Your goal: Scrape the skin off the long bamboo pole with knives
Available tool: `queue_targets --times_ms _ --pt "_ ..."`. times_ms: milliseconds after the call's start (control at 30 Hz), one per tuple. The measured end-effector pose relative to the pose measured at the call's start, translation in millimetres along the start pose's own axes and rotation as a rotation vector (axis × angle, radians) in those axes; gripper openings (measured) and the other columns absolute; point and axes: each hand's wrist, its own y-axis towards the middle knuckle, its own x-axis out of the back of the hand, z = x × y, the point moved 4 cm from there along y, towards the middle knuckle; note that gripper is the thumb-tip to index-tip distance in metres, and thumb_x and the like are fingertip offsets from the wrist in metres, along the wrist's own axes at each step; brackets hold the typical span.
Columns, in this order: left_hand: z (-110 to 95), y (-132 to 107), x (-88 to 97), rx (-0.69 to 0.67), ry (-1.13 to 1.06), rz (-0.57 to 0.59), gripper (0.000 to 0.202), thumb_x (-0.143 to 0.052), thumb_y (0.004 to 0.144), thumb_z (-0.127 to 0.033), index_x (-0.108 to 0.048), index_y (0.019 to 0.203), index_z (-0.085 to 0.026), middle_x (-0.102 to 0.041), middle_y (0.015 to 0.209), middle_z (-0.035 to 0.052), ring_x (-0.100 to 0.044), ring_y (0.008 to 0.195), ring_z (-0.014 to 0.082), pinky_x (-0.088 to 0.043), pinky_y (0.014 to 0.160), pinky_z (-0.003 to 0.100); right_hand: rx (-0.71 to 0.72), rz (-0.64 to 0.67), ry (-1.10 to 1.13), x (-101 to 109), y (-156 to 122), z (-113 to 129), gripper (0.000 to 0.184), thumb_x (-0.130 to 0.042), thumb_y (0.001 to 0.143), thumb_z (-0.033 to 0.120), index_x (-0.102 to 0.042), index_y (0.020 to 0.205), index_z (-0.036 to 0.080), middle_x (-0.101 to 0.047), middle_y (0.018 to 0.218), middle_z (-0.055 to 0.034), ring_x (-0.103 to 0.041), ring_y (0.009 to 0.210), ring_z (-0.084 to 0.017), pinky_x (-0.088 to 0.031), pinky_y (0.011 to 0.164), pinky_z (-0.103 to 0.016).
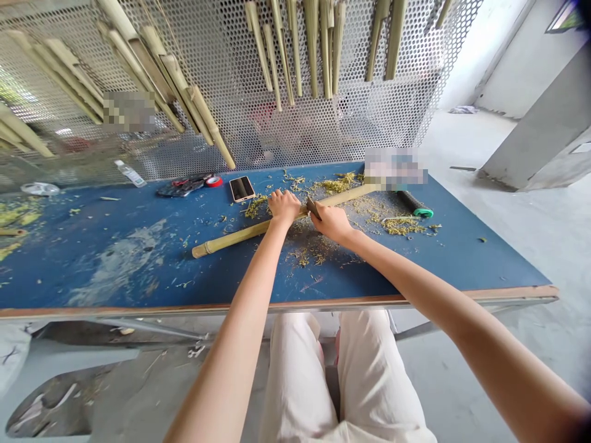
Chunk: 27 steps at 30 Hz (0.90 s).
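A long bamboo pole lies slantwise over the blue table, its near end to the left. My left hand is closed around the pole near its middle. Just to the right, my right hand grips a dark flat blade-like tool that meets the pole beside the left hand. Its exact kind is hard to make out, since the fingers cover much of it. Greenish-yellow shavings are scattered behind and below the pole.
Behind the table stands a perforated metal panel with bamboo pieces hanging on it. A phone, red tape roll, dark plastic bag and clear bottle lie along the back. A black cylinder with a green end lies right.
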Motion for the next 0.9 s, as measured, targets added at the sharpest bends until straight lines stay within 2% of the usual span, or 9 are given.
queue_targets --times_ms 233,467,633,900 --pt "-1.1 -7.6 -0.7 -0.009 -0.004 -0.052 0.058 -0.021 0.099 -0.028 -0.065 0.130 -0.007 -0.058 0.143 0.0235 -0.050 0.137 0.0354 -0.038 0.114 0.049 0.001 -0.022 0.008 -3.5 -0.7 -1.7 0.035 -0.033 0.105 0.032 -0.057 0.124 0.015 -0.076 0.102 -0.0139 -0.072 0.091 -0.027 -0.043 0.069 -0.031" --pt "2.4 -7.8 -1.9 0.043 -0.033 -0.045 0.055 -0.024 0.099 -0.027 -0.067 0.128 -0.008 -0.058 0.144 0.0231 -0.050 0.137 0.0347 -0.040 0.113 0.048 0.007 -0.059 0.087 -5.4 0.3 -7.9 0.032 -0.037 0.104 0.034 -0.060 0.117 0.015 -0.076 0.100 -0.0130 -0.071 0.088 -0.025 -0.041 0.067 -0.029" --pt "3.7 -8.9 -1.5 0.049 -0.067 -0.052 0.054 -0.024 0.100 -0.025 -0.068 0.125 -0.008 -0.060 0.141 0.0234 -0.051 0.135 0.0340 -0.040 0.112 0.048 -0.002 -0.104 0.106 -3.6 -2.3 -6.4 0.036 -0.034 0.105 0.035 -0.060 0.121 0.015 -0.077 0.098 -0.0123 -0.071 0.085 -0.025 -0.041 0.067 -0.029" --pt "3.2 -10.0 -2.1 0.042 -0.034 -0.077 0.053 -0.025 0.099 -0.025 -0.068 0.126 -0.010 -0.062 0.140 0.0221 -0.053 0.133 0.0338 -0.042 0.110 0.048 -0.016 -0.064 0.125 -9.1 0.7 -5.8 0.034 -0.036 0.104 0.033 -0.061 0.117 0.015 -0.076 0.102 -0.0143 -0.071 0.090 -0.026 -0.044 0.069 -0.029"
